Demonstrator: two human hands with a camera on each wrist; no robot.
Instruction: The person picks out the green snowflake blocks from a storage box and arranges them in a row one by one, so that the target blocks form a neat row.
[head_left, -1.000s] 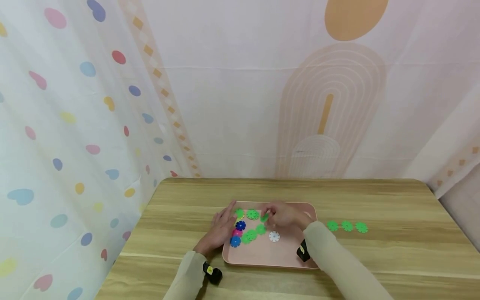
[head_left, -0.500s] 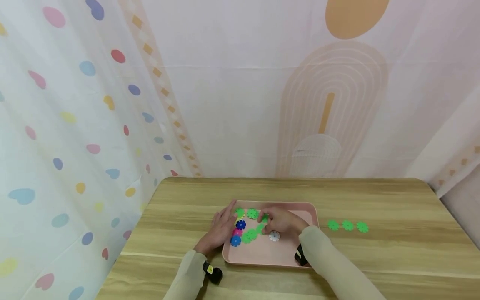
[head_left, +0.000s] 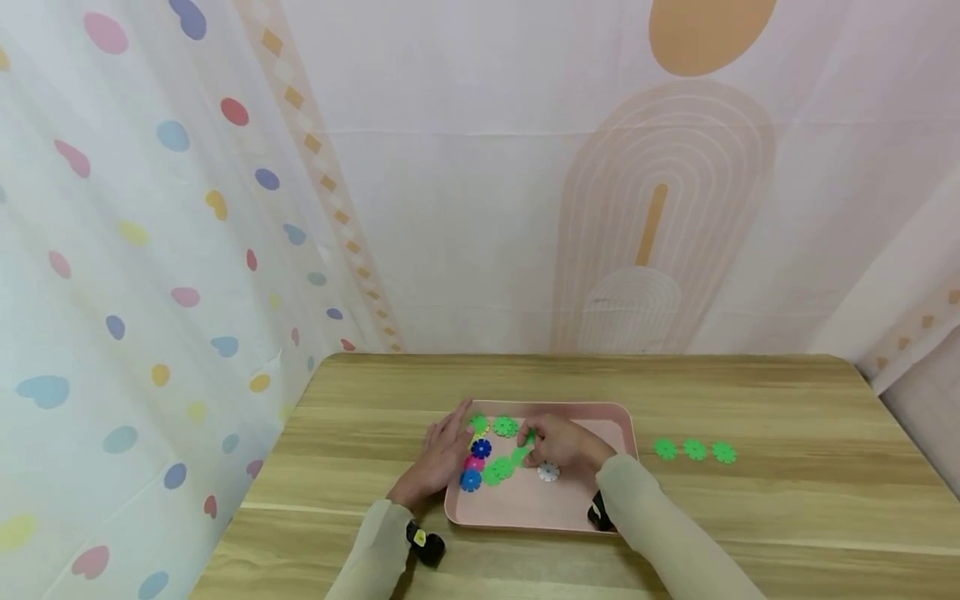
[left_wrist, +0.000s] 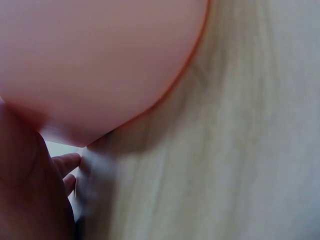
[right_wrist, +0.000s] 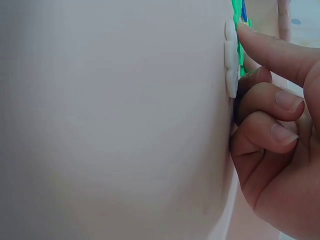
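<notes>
The left hand [head_left: 444, 454] rests over the left rim of a pink tray [head_left: 540, 512], its fingers fairly straight. In the tray the right hand [head_left: 558, 442] has its thumb and index finger at a green plastic snowflake disc [head_left: 519, 456], seemingly pinching it; its other fingers are curled. In the right wrist view the thumb tip meets a green disc [right_wrist: 241, 55] behind a white disc [right_wrist: 231, 60]; the index fingertip is hidden. Another green disc [head_left: 531, 437] lies partly under the right fingers. The left wrist view shows the tray's corner [left_wrist: 125, 65] beside the left hand [left_wrist: 30, 170].
Dark blue [head_left: 482, 448], pink [head_left: 474, 464] and light blue discs [head_left: 471, 480] lie by the tray's left side. More green discs [head_left: 498, 472] overlap near its middle. Right of the tray, three green discs [head_left: 694, 450] form a row on the wooden table [head_left: 787, 500].
The right hand has lowered a green disc near the tray's upper middle and shifted slightly toward the green disc below it. The left hand stays in place.
</notes>
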